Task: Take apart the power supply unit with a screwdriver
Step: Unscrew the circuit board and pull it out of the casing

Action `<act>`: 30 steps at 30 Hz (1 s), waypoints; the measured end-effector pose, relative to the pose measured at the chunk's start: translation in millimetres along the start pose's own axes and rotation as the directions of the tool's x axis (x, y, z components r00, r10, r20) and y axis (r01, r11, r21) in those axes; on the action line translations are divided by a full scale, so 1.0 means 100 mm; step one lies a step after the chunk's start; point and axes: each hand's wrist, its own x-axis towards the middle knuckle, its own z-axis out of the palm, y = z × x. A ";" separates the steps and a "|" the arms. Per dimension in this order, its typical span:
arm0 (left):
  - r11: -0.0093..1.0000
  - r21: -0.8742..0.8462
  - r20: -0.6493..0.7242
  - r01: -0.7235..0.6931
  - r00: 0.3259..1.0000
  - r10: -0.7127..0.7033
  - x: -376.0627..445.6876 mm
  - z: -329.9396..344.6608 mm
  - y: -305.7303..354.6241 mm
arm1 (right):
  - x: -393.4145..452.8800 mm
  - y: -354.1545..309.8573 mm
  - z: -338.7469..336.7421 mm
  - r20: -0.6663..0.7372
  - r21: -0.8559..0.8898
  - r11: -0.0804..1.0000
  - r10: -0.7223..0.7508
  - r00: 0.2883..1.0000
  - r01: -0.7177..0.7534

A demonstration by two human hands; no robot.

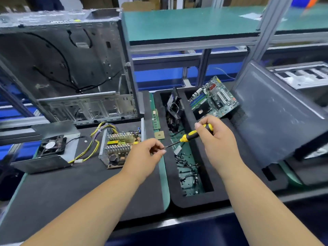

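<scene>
The power supply's bare circuit board (pixel 118 148), with silver heat sinks and a yellow and black wire bundle, lies on the dark mat. Its metal cover with the black fan (pixel 51 145) sits apart to the left. My right hand (pixel 215 137) grips the yellow and black handle of a screwdriver (pixel 190 136), held in the air over the black tray. My left hand (pixel 148 153) pinches at the screwdriver's tip; anything small held there is hidden by the fingers.
An empty computer case (pixel 69 71) stands behind the board. The black foam tray (pixel 191 197) holds screws and cables, a RAM stick (pixel 155 118), a CPU chip (pixel 159 135), a black part (pixel 174 107) and a motherboard (pixel 213 98). A grey side panel (pixel 276 110) leans at right.
</scene>
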 end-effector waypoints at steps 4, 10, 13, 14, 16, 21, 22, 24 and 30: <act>1.000 0.006 0.086 -0.024 0.996 0.023 -0.02 0.28 0.14 | -0.08 0.07 -0.25 -0.069 -0.025 1.000 -0.006 0.998 0.004; 0.997 -0.060 0.160 -0.045 0.986 0.054 -0.02 0.67 0.33 | -0.23 0.13 -0.52 -0.193 -0.027 0.999 0.023 0.981 -0.029; 0.999 0.025 0.143 -0.038 0.989 0.034 0.02 0.75 0.36 | -0.32 0.19 -0.54 -0.218 -0.022 0.999 0.043 0.975 -0.049; 0.995 0.094 0.148 -0.040 0.989 0.026 0.02 0.74 0.34 | -0.35 0.21 -0.53 -0.220 -0.029 0.998 0.050 0.974 -0.057; 0.981 0.185 0.148 -0.062 0.988 0.034 0.02 0.68 0.28 | -0.38 0.25 -0.50 -0.232 -0.041 0.997 0.055 0.971 -0.066; 0.958 0.229 0.096 -0.170 0.984 0.151 -0.05 0.34 0.05 | -0.38 0.27 -0.31 -0.213 -0.025 0.997 0.059 0.975 -0.066; 0.951 0.246 0.072 -0.187 0.982 0.175 -0.06 0.24 0.00 | -0.37 0.25 -0.24 -0.196 -0.021 0.998 0.055 0.979 -0.061; 0.936 0.277 0.028 -0.218 0.975 0.219 -0.10 0.05 -0.11 | -0.35 0.19 -0.09 -0.167 -0.005 0.999 0.042 0.985 -0.044; 0.906 0.341 -0.092 -0.250 0.951 0.296 -0.22 -0.49 -0.44 | -0.34 -0.04 0.47 -0.108 0.080 0.997 0.007 0.994 0.002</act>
